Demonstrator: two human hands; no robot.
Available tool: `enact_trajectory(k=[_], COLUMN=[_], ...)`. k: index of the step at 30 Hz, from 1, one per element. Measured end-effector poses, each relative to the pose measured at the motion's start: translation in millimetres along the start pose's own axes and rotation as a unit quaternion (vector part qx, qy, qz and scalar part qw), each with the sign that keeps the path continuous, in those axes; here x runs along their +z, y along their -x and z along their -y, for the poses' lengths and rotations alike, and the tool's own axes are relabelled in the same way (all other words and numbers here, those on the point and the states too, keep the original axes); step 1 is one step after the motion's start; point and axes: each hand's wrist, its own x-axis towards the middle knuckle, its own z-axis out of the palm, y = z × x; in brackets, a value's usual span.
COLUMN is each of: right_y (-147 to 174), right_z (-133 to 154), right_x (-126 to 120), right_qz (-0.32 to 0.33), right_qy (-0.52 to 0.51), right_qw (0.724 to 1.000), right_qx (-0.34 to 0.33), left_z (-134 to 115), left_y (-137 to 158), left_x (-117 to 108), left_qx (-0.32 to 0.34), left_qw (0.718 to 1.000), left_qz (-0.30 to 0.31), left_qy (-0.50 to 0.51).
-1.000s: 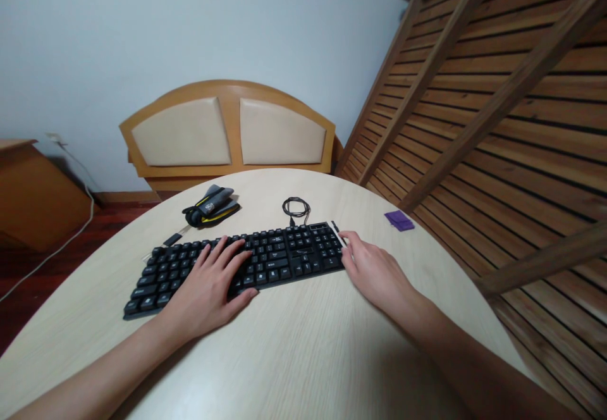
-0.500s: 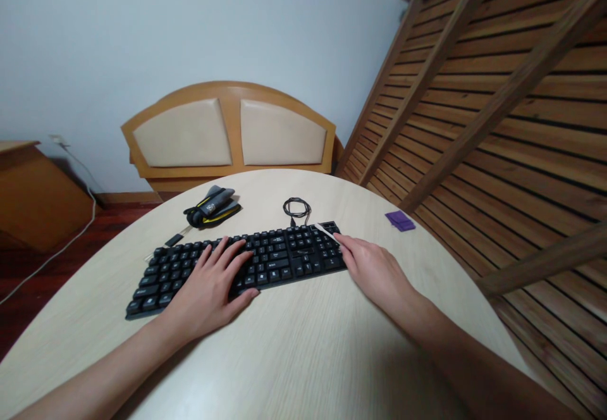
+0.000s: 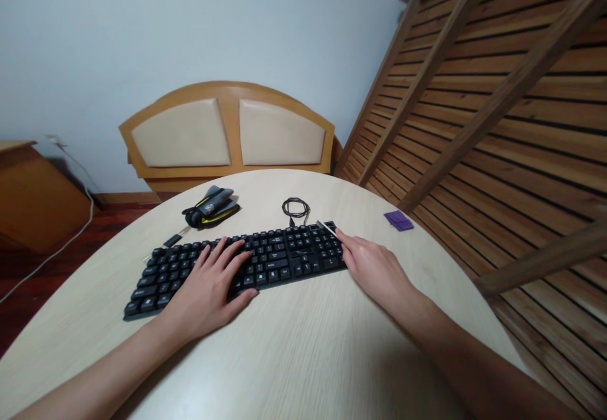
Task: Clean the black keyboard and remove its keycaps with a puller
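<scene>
A black keyboard [image 3: 272,263] lies at a slant across the light wooden table [image 3: 294,357]. My left hand [image 3: 211,290] rests palm down on its left and middle keys, fingers spread and holding nothing. In my right hand [image 3: 372,265], a thin white stick with a greyish flat tip [image 3: 326,227] is pinched between thumb and fingers. Its tip is over the top keys of the number pad, at the keyboard's right end. Whether the tip touches the keys is too small to tell. My right fingers hide the rest of the stick.
Behind the keyboard lie a coiled black cable [image 3: 296,207] and a grey, black and yellow folded bundle [image 3: 213,208]. A small black piece [image 3: 172,240] sits by the keyboard's upper left edge. Purple folded cloth [image 3: 398,220] is at the right. Wooden slats [image 3: 474,154] lean beyond the table.
The stick in my right hand has turned slightly, so its tip now looks greyer and narrower. My left hand keeps its place on the keyboard.
</scene>
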Motion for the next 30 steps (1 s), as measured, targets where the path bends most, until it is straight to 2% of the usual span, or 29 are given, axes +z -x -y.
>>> enact_trajectory(k=[16,25,30], right_y=[3,15,14], right_z=[7,16,14], right_x=[-3,-21,-14], right_qz=[0.034,0.072,0.070], right_qy=[0.034,0.032,0.058], right_qw=[0.998,0.997,0.996], right_qx=[-0.028,0.008,-0.016], left_z=[-1,0,0], left_y=[0,0,0], left_x=[-1,0,0], left_qx=[0.002,0.000,0.002], left_qw=[1.000,1.000,1.000], left_qz=[-0.006,-0.001,-0.001], left_qy=[0.006,0.005,-0.001])
